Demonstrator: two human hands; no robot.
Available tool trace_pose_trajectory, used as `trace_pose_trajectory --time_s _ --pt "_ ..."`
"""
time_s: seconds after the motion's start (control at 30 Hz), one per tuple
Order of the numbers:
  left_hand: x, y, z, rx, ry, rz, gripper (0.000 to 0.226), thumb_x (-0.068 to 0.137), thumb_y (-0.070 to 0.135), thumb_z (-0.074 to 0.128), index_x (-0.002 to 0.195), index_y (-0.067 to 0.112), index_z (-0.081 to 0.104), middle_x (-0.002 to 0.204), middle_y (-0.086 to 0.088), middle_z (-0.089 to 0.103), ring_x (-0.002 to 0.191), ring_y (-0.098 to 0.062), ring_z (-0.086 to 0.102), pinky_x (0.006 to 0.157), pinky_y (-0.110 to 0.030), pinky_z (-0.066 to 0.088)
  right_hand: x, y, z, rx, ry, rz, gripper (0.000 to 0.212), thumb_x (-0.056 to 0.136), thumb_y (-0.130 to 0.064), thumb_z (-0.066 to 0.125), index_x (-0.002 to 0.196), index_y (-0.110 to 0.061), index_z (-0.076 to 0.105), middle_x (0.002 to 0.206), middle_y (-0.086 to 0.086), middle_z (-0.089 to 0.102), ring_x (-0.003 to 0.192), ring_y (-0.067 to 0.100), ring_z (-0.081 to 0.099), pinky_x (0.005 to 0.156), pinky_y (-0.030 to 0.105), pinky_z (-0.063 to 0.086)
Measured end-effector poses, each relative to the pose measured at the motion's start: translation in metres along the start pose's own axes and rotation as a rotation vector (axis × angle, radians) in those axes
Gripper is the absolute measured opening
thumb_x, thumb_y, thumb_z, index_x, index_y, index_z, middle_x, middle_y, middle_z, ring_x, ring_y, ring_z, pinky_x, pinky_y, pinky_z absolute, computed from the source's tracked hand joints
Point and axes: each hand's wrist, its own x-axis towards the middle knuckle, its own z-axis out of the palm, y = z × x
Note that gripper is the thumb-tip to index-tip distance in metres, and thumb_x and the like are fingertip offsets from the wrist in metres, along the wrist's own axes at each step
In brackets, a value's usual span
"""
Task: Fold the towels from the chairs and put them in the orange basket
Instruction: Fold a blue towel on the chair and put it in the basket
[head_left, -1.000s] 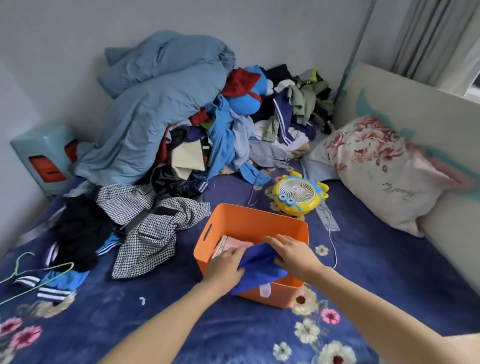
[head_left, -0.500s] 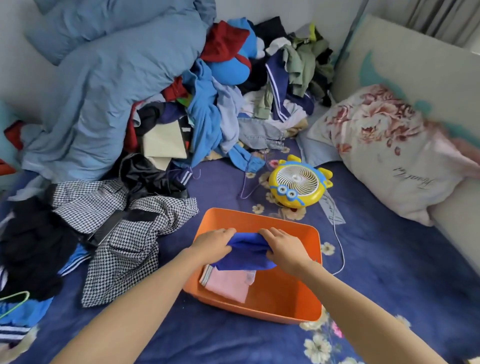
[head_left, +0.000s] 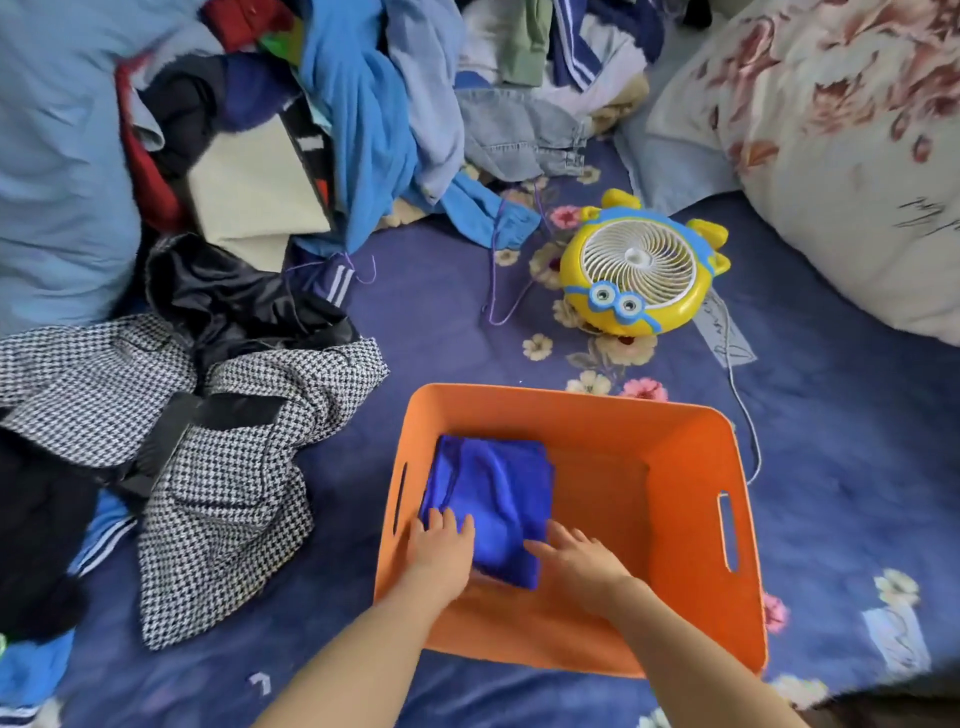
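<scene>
Lowered, the folded blue towel (head_left: 493, 493) lies left in the orange plastic basket (head_left: 571, 401). Left hand (head_left: 440, 553) and right hand (head_left: 584, 564) press its near end, fingers (head_left: 450, 524) spread.

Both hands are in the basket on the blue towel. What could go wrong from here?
1. The left hand and right hand lie flat on the near edge of the towel; pulling them back could drag it and loosen the fold.
2. The cord of the fan runs close by the far right corner of the basket; shifting the basket could snag it.
</scene>
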Motion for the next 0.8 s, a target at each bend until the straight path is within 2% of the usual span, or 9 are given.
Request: trace_pose_trajectory --time_s 0.07,0.23,0.57,0.8 --pt "0.002 0.004 0.017 0.024 -0.124 -0.007 0.054 0.093 0.016 0.039 0.145 0.009 0.025 0.151 -0.019 0.023 0.140 -0.036 0.019 0.113 -0.050 0.018 0.006 -0.010 0.018 0.072 -0.191 0.047 0.055 0.095 -0.021 0.036 0.146 -0.034 0.022 0.157 0.008 0.005 0.138 0.033 0.024 0.112 0.043 0.025" --pt "-0.001 0.010 0.029 -0.079 -0.141 0.016 0.044 0.093 0.022 0.038 0.135 0.010 0.039 0.146 -0.016 0.031 0.136 -0.033 0.026 0.107 -0.045 0.027 0.010 -0.017 0.020 0.126 -0.243 0.130 0.054 0.094 -0.026 0.039 0.145 -0.030 0.024 0.156 0.010 0.010 0.137 0.033 0.026 0.111 0.042 0.027" --pt "-0.025 0.006 -0.010 -0.246 -0.028 0.056 0.031 0.094 0.025 0.035 0.117 0.010 0.050 0.129 -0.008 0.048 0.123 -0.028 0.039 0.099 -0.038 0.037 -0.036 0.001 -0.022 0.206 -0.082 0.254 0.045 0.095 -0.022 0.037 0.139 -0.018 0.036 0.148 0.015 0.027 0.133 0.033 0.032 0.105 0.041 0.034" --pt "-0.042 0.018 -0.052 -0.411 0.216 0.152 0.038 0.097 0.029 0.035 0.130 0.016 0.048 0.136 0.001 0.047 0.128 -0.019 0.039 0.102 -0.035 0.039 -0.103 0.021 -0.043 0.293 0.256 0.314 0.037 0.095 -0.024 0.039 0.131 -0.021 0.047 0.126 0.005 0.049 0.118 0.024 0.046 0.094 0.032 0.041"
